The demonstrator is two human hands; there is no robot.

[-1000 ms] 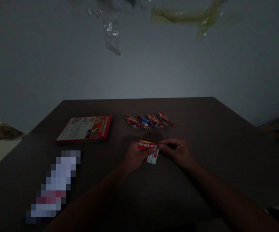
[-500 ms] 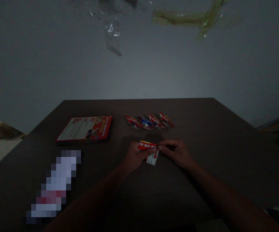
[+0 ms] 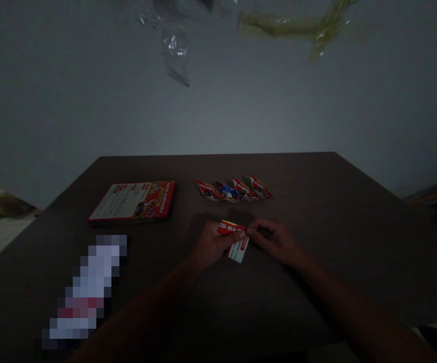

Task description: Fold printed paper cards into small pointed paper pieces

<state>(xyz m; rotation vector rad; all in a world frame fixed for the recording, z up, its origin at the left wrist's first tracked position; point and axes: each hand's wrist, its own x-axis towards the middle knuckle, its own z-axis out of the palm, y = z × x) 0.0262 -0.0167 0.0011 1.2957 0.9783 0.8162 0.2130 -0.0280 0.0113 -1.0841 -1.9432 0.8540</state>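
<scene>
Between my hands is a red and white printed sheet (image 3: pixel 238 252), partly folded, its lower white corner pointing down. My left hand (image 3: pixel 211 245) grips its left side with the thumb across the front. At its right end, the fingertips of my right hand (image 3: pixel 273 239) pinch the edge close to the left thumb. Just beyond the hands stand several folded printed sheets (image 3: pixel 260 187), red and one blue, in an overlapping row. To the left lies a stack of red and white printed sheets (image 3: pixel 125 204) on the table.
A blurred-out pale rectangular item (image 3: pixel 93 282) lies at the left front of the dark wooden table (image 3: pixel 339 201). Behind the table rises a grey wall (image 3: pixel 233 111) with clear plastic and yellowish tape (image 3: pixel 282 27) stuck on it.
The white lower corner of the held sheet has swung slightly down and shows a little more. Both hands keep nearly the same place and grip.
</scene>
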